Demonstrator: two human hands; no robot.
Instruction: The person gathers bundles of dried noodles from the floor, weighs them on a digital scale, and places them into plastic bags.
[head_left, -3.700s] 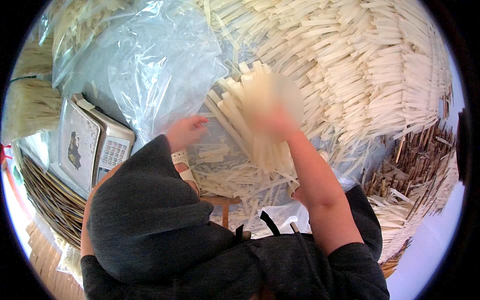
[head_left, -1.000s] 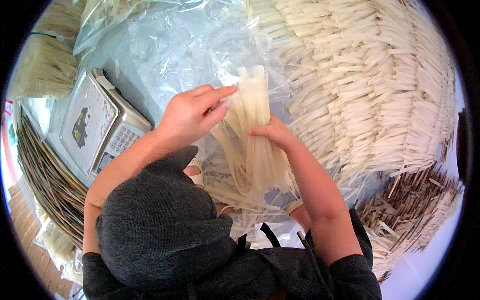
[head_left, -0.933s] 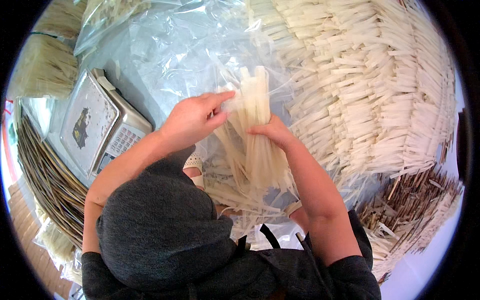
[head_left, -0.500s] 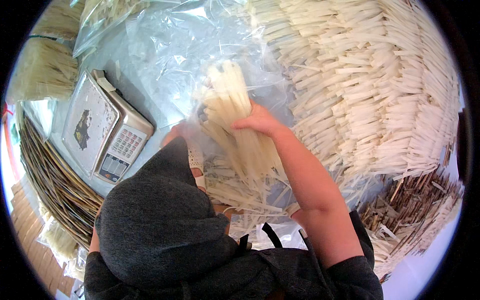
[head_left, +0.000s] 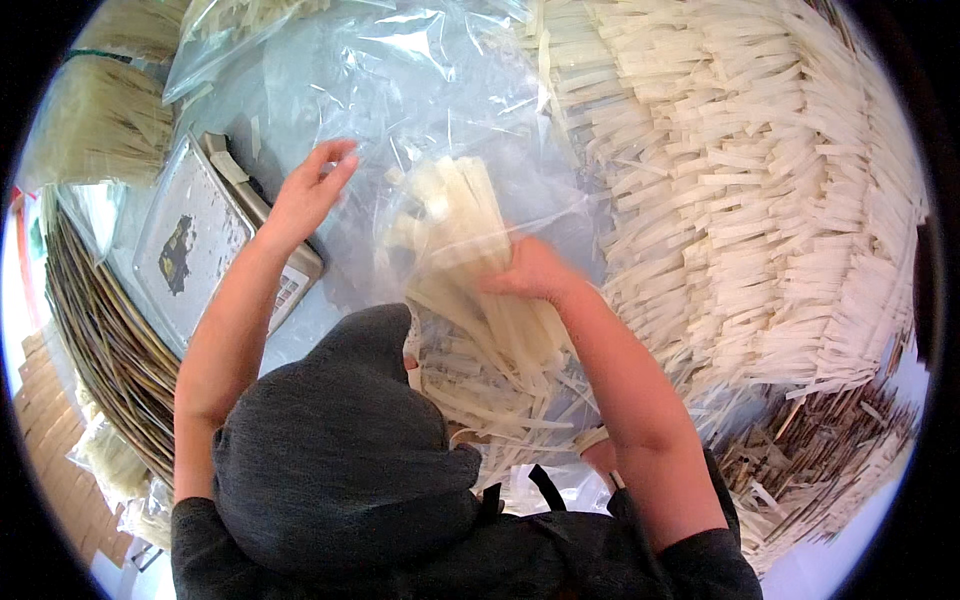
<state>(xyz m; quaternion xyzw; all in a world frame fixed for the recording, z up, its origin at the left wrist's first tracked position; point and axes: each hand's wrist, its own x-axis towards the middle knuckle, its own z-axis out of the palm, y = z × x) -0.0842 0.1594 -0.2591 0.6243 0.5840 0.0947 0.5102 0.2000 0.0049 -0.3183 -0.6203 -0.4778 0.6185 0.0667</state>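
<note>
My right hand (head_left: 528, 271) is wrapped round a bundle of pale, flat dried strips (head_left: 470, 205) near the middle of the head view. The bundle slants, its squared ends pointing away from me and its looser ends toward me. Clear plastic film (head_left: 395, 130) surrounds or lies against its far end; whether the bundle is inside a bag, I cannot tell. My left hand (head_left: 314, 190) is raised with nothing in it, fingers slightly bent and thumb apart. It is just right of the scale (head_left: 205, 240), and the left forearm covers part of the scale's keypad.
A large layered pile of pale strips (head_left: 740, 200) fills the right side. Brown broken sticks or strips (head_left: 815, 455) lie below it. At left are long dark stalks (head_left: 105, 330) and wrapped bundles (head_left: 100, 120). A dark grey hood (head_left: 340, 440) blocks the lower middle.
My left hand, partly hidden by the hood beside the bundle before, has moved away and to the left toward the scale. My right hand keeps its hold on the bundle.
</note>
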